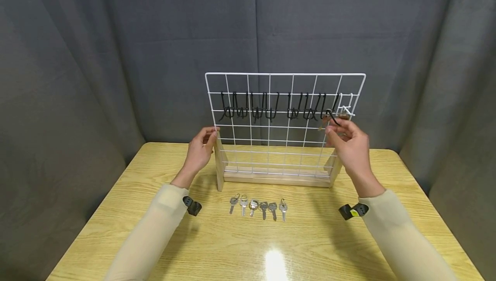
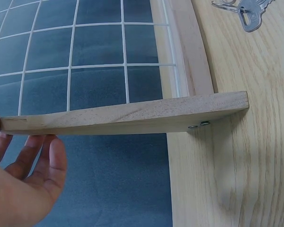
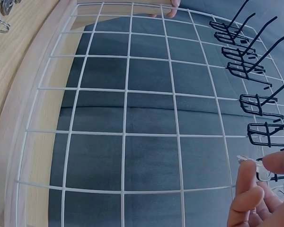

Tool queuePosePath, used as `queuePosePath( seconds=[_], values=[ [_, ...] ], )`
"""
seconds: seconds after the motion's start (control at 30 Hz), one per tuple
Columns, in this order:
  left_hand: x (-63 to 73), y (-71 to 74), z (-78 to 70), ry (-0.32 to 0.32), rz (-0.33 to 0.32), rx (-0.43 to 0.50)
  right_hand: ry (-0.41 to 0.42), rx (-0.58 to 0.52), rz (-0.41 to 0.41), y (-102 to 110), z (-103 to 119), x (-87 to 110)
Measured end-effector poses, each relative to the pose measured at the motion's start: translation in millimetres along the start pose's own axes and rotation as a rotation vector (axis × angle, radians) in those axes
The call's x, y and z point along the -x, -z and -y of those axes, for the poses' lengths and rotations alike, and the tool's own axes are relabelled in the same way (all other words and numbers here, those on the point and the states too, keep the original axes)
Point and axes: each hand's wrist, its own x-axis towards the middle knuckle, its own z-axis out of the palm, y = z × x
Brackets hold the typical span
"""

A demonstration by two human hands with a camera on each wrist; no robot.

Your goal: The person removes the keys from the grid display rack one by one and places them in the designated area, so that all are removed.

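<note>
A white wire grid rack [image 1: 285,74] with wooden supports stands on the table. At its left side my left hand [image 1: 200,151] grips the wooden side post [image 2: 123,111] between thumb and fingers. My right hand [image 1: 351,143] is up at the right end of the hook row, pinching a small metal key [image 3: 263,173] between thumb and index finger. The rightmost black hook [image 1: 334,117] overlaps these fingertips in the head view, and part of the key is hidden by them. Close beside them hangs a white hook [image 1: 346,108].
Several silver keys with rings, among them a leftmost key [image 1: 233,202], lie in a row on the wooden table [image 1: 232,246] in front of the rack. More black hooks [image 1: 271,111] run along the grid. Grey curtains [image 1: 186,27] surround the table.
</note>
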Motion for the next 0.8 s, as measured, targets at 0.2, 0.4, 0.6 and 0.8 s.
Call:
queuePosePath(
  seconds=[0.2,0.4,0.6,0.8],
  values=[
    [0.5,-0.3,-0.6,-0.003,0.000,-0.001,-0.021,-0.020,-0.038,-4.5,1.0,-2.0],
    [0.1,0.3,-1.8,-0.004,0.004,-0.007,-0.032,-0.015,-0.037,-6.4,2.0,-2.1],
    [-0.2,0.3,-1.8,0.001,0.007,-0.006,-0.058,-0.012,-0.037,-8.0,2.8,-1.4],
    [0.3,-0.2,-1.7,-0.002,0.006,-0.001,-0.077,-0.024,-0.025,-10.1,3.4,0.0]
  ],
)
